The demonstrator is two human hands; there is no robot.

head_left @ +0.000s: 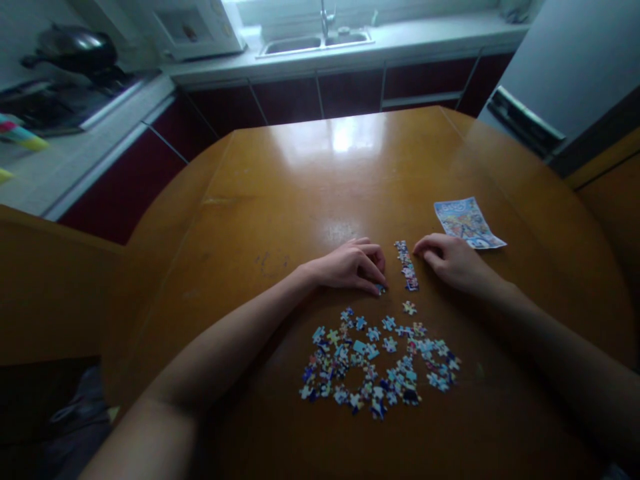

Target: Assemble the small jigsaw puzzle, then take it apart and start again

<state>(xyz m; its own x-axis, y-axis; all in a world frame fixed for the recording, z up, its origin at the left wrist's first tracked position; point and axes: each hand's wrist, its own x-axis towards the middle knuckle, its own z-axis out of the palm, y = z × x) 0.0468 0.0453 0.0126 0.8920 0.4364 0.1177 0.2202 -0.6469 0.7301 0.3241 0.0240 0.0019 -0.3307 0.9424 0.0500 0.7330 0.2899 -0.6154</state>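
My left hand (354,265) rests on the table with thumb and finger closed on a small blue puzzle piece (381,289). Just right of it lies a narrow strip of joined puzzle pieces (407,265), running away from me. Beyond the strip's right side is my right hand (450,261), its fingers curled and fingertips close together near the strip's edge; whether they hold anything is hidden. One loose puzzle piece (409,307) sits below the strip's near end. Closer to me spreads a pile of loose puzzle pieces (360,347), many blue, others multicoloured.
A colourful picture sheet (467,222) lies past my right hand on the wooden table (280,180). Behind the table stand a counter with a sink (295,45), a white microwave (193,27), and a stove with a pot (77,50) at left. A fridge (570,73) is at right.
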